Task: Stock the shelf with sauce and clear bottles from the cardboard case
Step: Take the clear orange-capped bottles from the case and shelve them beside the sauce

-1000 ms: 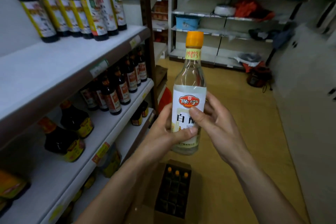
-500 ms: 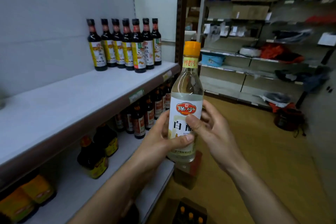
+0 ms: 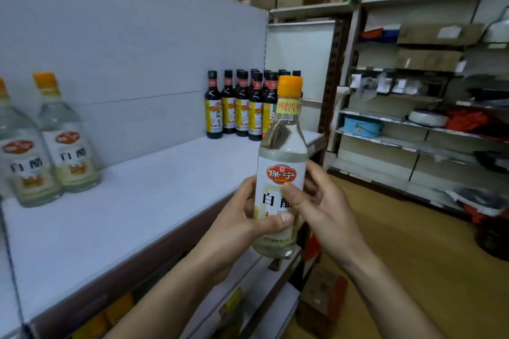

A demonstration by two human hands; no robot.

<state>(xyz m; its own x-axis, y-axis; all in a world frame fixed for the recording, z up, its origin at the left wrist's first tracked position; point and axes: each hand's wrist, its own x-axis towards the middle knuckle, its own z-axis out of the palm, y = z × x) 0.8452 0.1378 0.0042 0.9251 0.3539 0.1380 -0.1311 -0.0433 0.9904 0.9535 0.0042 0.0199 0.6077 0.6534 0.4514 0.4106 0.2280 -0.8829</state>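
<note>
A clear bottle (image 3: 282,151) with an orange cap and a white label stands upright in both my hands, in front of the top shelf's edge. My left hand (image 3: 239,220) wraps its lower body from the left, thumb across the label. My right hand (image 3: 322,206) grips it from the right. Two more clear bottles (image 3: 44,151) stand at the left of the white top shelf (image 3: 143,201). Several dark sauce bottles (image 3: 239,107) with yellow labels are grouped at the shelf's far right end. The cardboard case is out of view.
Lower shelves (image 3: 264,297) run beneath my arms, with yellow packs partly seen under the top shelf. A small brown-and-red box (image 3: 322,300) sits on the wooden floor. Across the aisle stand shelves (image 3: 413,143) with boxes, a blue tub and red goods.
The view has risen: the case has dropped out of sight and two clear bottles on the top shelf have come into view. Both hands keep the same hold on the bottle.
</note>
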